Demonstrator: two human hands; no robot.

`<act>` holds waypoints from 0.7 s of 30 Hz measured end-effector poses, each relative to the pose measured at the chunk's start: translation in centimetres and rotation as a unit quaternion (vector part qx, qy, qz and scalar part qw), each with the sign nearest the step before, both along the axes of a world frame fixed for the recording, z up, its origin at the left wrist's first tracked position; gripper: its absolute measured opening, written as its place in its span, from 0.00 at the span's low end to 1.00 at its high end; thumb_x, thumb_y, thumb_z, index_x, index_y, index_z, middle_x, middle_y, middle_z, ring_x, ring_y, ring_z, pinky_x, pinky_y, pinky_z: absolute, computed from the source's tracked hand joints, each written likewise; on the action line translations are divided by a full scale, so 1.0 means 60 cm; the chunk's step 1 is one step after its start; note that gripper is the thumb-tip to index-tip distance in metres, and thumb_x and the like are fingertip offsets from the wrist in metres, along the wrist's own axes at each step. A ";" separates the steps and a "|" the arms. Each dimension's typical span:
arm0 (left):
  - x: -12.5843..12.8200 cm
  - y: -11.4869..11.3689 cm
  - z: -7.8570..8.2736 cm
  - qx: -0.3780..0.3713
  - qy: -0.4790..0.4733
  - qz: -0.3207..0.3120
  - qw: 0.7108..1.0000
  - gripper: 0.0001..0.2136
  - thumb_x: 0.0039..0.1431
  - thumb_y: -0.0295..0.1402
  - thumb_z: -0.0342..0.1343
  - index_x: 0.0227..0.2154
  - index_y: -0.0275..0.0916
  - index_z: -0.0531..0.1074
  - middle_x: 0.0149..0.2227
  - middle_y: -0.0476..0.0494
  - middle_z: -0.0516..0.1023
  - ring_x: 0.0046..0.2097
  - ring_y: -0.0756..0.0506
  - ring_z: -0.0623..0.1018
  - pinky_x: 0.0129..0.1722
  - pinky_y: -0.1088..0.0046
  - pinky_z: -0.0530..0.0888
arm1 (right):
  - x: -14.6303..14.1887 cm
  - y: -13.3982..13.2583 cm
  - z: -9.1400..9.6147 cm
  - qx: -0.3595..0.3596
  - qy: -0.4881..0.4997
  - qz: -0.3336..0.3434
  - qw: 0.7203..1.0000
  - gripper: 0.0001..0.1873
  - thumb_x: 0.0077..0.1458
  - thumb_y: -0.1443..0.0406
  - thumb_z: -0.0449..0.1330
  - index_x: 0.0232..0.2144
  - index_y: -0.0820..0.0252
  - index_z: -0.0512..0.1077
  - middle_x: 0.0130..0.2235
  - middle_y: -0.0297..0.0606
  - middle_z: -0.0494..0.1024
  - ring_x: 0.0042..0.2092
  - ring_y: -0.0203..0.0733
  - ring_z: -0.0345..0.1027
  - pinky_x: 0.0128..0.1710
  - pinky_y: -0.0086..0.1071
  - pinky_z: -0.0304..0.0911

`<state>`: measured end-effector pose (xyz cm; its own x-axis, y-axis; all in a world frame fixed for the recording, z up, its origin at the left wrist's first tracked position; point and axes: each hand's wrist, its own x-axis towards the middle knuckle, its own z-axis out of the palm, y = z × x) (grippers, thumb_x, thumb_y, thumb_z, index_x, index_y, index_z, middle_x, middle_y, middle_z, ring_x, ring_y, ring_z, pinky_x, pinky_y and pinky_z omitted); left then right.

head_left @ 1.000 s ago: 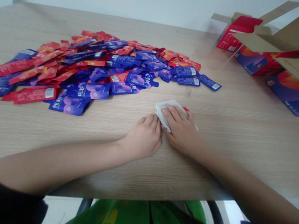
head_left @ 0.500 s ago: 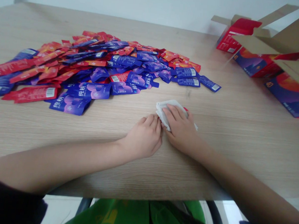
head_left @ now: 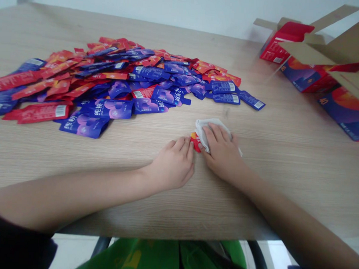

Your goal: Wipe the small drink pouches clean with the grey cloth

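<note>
On the table in front of me lies a red sachet [head_left: 195, 142], mostly covered. My left hand [head_left: 176, 160] is closed, its fingertips pinching the sachet's left end against the tabletop. Pressed over the sachet's right part is a folded white cloth [head_left: 204, 132]. My right hand [head_left: 222, 151] grips that cloth from above, its fingers bent over it and its thumb along the near left edge. How far the sachet reaches beneath the cloth is hidden.
Beyond my hands a wide heap of red and purple sachets [head_left: 122, 75] spreads across the left and middle of the table [head_left: 151, 213]. Several open cardboard boxes [head_left: 309, 77] stand at the far right, flaps up. A wall [head_left: 174, 9] runs behind the table.
My right hand and the cloth have slid a little to the right, uncovering part of the red sachet beside my left fingertips. My left hand has stayed in place.
</note>
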<state>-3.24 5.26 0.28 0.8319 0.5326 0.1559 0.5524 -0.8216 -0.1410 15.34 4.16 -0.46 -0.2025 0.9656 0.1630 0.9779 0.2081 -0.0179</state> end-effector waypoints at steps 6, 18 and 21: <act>-0.001 0.002 0.001 -0.006 0.005 -0.004 1.000 0.22 0.65 0.33 0.44 0.52 0.19 0.71 0.52 0.22 0.75 0.55 0.32 0.73 0.50 0.57 0.73 | -0.009 -0.010 0.007 -0.013 -0.006 0.071 0.997 0.28 0.66 0.59 0.43 0.63 0.64 0.59 0.67 0.52 0.60 0.66 0.54 0.50 0.60 0.53 0.47; 0.001 0.001 0.001 -0.009 0.000 0.000 1.000 0.23 0.65 0.34 0.44 0.54 0.17 0.69 0.55 0.20 0.73 0.56 0.31 0.72 0.51 0.57 0.71 | -0.008 -0.006 0.002 -0.016 0.003 0.019 1.000 0.28 0.65 0.58 0.44 0.63 0.64 0.59 0.67 0.53 0.58 0.66 0.57 0.50 0.59 0.58 0.48; 0.001 0.002 0.002 -0.013 0.000 -0.004 1.000 0.20 0.65 0.33 0.44 0.48 0.21 0.73 0.49 0.23 0.76 0.54 0.31 0.74 0.48 0.57 0.73 | -0.020 -0.013 0.002 -0.018 -0.002 0.062 0.998 0.28 0.64 0.60 0.45 0.64 0.65 0.58 0.68 0.51 0.57 0.67 0.55 0.48 0.61 0.57 0.45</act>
<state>-3.20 5.36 0.42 0.8360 0.5300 0.1423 0.5461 -0.8291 -0.1201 14.15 3.35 -0.36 -0.3205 0.9385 0.1284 0.9450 0.3261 -0.0239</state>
